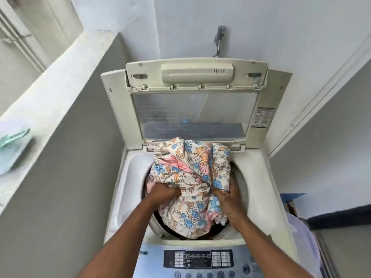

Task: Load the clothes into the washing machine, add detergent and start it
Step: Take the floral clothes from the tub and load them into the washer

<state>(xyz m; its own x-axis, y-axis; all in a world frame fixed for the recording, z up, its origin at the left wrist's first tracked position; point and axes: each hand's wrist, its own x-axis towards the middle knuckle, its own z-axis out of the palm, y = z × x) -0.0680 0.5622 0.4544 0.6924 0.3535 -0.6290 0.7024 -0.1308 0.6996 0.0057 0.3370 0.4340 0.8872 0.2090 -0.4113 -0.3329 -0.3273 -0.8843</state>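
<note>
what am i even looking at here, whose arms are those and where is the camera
There is no robot here. The one picture comes from a wide-angle camera worn on a person's head, looking forward and down, so the arms reaching in from the bottom are that person's own. They stand at a top-loading washing machine with its lid raised. The left hand and right hand each grip a bunched floral cloth, which sits heaped in the drum opening. The control panel is nearest the person. A tap is on the wall behind, and a pale green item lies on the ledge to the left.
</note>
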